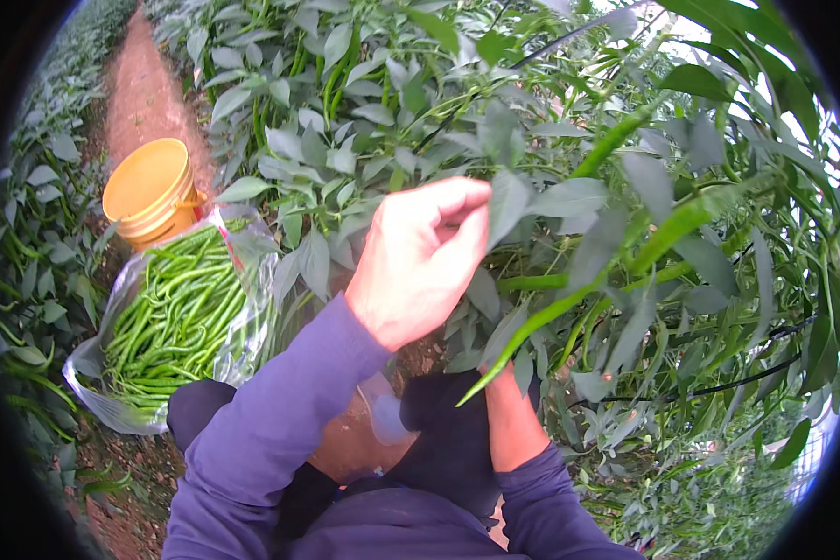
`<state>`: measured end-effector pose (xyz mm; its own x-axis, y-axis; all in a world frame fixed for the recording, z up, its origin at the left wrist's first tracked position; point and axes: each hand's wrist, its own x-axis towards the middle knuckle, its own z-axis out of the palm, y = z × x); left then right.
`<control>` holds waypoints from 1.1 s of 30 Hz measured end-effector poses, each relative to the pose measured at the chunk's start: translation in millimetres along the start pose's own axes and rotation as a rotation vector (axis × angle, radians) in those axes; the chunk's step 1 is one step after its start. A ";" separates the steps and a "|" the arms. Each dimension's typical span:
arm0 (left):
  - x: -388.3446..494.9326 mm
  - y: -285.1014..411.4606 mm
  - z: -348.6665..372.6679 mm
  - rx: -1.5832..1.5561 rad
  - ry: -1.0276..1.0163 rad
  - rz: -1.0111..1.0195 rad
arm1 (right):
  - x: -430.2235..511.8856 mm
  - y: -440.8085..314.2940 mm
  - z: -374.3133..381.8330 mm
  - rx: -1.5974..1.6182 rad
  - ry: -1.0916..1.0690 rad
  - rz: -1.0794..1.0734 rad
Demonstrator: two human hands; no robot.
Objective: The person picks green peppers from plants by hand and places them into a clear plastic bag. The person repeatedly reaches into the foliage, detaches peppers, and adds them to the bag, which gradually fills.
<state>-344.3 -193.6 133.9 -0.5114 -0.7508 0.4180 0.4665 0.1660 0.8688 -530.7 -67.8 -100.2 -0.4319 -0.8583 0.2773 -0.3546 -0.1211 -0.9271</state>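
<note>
My left hand (427, 252) is raised in front of the pepper plants, fingers curled, its fingertips against a broad leaf (509, 206); whether anything is between them does not show. Lower and to the right, my right forearm reaches in among the leaves, and the hand itself is hidden by foliage. A long green chili pepper (532, 325) hangs over that wrist. Thicker green peppers (679, 227) hang further right. To the left of my left arm, an open clear plastic bag (84, 360) holds a large heap of picked green chili peppers (182, 308).
A yellow plastic bucket (147, 189) stands just beyond the bag. A reddish dirt path (140, 77) runs away between plant rows at the upper left. A dark hose or line (735, 381) crosses the plants at right. My knees are close to the bag and plants.
</note>
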 end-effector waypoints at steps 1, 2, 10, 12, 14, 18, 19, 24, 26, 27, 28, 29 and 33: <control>10.8 4.3 6.0 -0.066 -0.036 0.084 | -6.2 -5.3 0.3 -0.134 -0.036 -0.059; 28.4 7.0 10.8 0.033 -0.038 0.105 | -13.2 -11.1 -1.4 -0.269 -0.039 -0.116; 109.0 7.9 51.2 0.056 -0.360 0.021 | -43.4 -71.5 -4.9 -0.508 0.044 -0.060; 127.6 8.4 51.3 0.284 -0.524 0.145 | -53.9 -85.0 -14.6 -0.549 0.004 -0.113; 142.2 9.1 52.3 0.539 -0.651 0.339 | -59.7 -92.0 -22.7 -1.072 -0.080 -0.345; 157.2 7.9 63.0 0.779 -0.662 0.444 | -62.2 -97.9 -23.4 -0.894 0.044 -0.432; 158.8 6.4 66.8 0.836 -0.640 0.453 | -62.0 -100.7 -21.9 -0.753 0.099 -0.404; 161.1 -6.9 75.1 0.956 -0.563 0.537 | -60.2 -120.3 -22.5 -0.753 0.070 -0.413; 162.4 -13.1 76.7 1.004 -0.517 0.593 | -61.9 -122.8 -22.9 -0.591 0.155 -0.356; 163.8 -15.9 78.2 1.029 -0.496 0.631 | -62.8 -121.6 -22.2 -0.634 0.165 -0.356; 164.3 -19.0 80.9 1.052 -0.472 0.670 | -64.9 -119.7 -23.4 -0.859 0.104 -0.416; 164.9 -22.1 83.1 1.073 -0.444 0.715 | -68.0 -117.4 -26.1 -1.084 0.039 -0.475; 170.2 -31.9 95.3 1.138 -0.357 0.861 | -73.3 -105.3 -23.4 -0.296 0.093 -0.127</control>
<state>-515.1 -265.8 202.5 -0.6023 0.0040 0.7982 -0.0074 0.9999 -0.0107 -481.1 19.6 -17.0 -0.4377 -0.7947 0.4207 -0.6299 -0.0628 -0.7741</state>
